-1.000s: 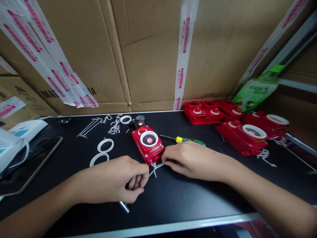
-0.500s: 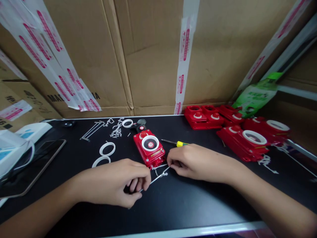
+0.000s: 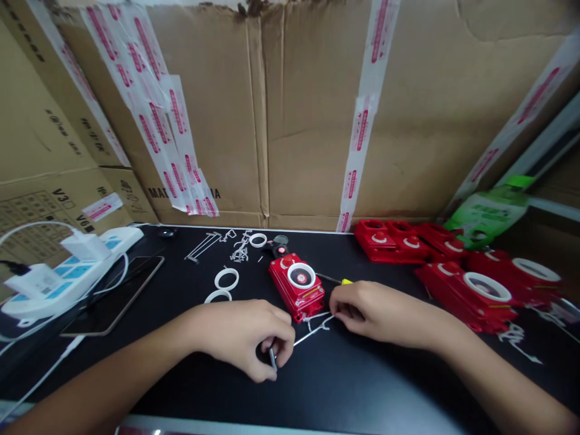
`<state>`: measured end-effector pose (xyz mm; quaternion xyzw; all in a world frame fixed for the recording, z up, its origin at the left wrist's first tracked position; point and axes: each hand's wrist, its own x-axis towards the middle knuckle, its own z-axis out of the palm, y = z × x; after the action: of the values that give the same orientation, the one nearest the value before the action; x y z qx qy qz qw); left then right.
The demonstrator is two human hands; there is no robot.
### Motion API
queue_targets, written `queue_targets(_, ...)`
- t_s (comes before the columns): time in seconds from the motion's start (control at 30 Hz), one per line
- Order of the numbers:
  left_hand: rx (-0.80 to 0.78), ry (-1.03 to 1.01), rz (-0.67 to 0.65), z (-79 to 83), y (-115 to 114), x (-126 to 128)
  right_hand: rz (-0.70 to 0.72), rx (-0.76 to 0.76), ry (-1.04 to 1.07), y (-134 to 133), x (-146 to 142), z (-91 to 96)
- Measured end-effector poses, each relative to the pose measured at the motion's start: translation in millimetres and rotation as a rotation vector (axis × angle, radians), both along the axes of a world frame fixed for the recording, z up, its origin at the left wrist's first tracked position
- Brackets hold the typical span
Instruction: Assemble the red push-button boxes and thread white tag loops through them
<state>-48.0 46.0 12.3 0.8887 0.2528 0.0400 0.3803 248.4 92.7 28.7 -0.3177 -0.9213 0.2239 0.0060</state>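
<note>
Black tabletop [image 3: 335, 386]: just beyond both hands, a red box [image 3: 296, 290] is lying, probably rigid, best held by its sides; the right hand [image 3: 362, 305] is pinching soft-looking white cord [image 3: 325, 326]; the left hand [image 3: 251, 331] is grasping a metal rod [image 3: 307, 336].

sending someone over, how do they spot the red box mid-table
Below the cardboard wall, find the black table. Near its middle, just left of the screwdriver, sits the red box with a white-ringed circle on top. Unlike the red boxes grouped farther right, it stands apart.
</note>
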Motion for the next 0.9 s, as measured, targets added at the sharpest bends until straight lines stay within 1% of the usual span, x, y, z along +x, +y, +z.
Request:
queue_targets(0.17, 0.021, -0.026, 0.060, 0.9, -3.9, 2.6, 0.049, 0.040, 0.066, 0.7, 0.1, 1.7)
queue_targets(0.37, 0.035, 0.036, 0.115, 2.6, -5.8, 9.0, 0.038, 0.128, 0.072, 1.7, 1.9, -3.8)
queue_targets(0.47, 0.095, 0.046, 0.126, 3.1, -6.5, 12.5, 0.046, 0.157, 0.066, -0.1, 1.0, -5.9)
queue_targets(0.57, 0.194, 0.046, 0.123, 5.6, -4.9, 8.0, 0.020, 0.194, 0.062, -0.3, 1.3, -7.4)
queue_targets(0.67, 0.295, 0.084, 0.186, 10.1, 5.2, -8.6, -0.007, 0.222, 0.069, 1.6, 3.6, -9.0)
queue_targets(0.77, 0.393, 0.124, 0.283, 11.4, 22.1, -27.2, -0.016, 0.234, 0.067, 3.3, 4.8, -10.7)
queue_targets(0.83, 0.477, 0.138, 0.361, 7.3, 31.6, -33.1, -0.017, 0.239, 0.053, 3.0, 3.6, -11.3)
queue_targets(0.9, 0.488, 0.153, 0.379, -1.3, 36.8, -32.2, -0.017, 0.233, 0.028, 1.6, 0.9, -11.4)
